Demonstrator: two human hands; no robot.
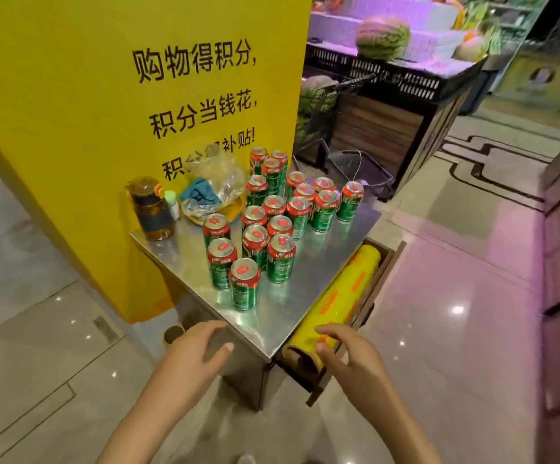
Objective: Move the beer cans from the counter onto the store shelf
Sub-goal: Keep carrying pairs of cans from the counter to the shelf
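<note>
Steel counter (308, 289) carries the upright beer cans (271, 222) clustered within easy reach; left hand (194, 349) and right hand (349, 356) hover near its edge, fingers loosely spread, holding nothing.

A shop: produce stand (402, 78) with watermelon (383, 37), yellow promotional sign (104, 95).
</note>
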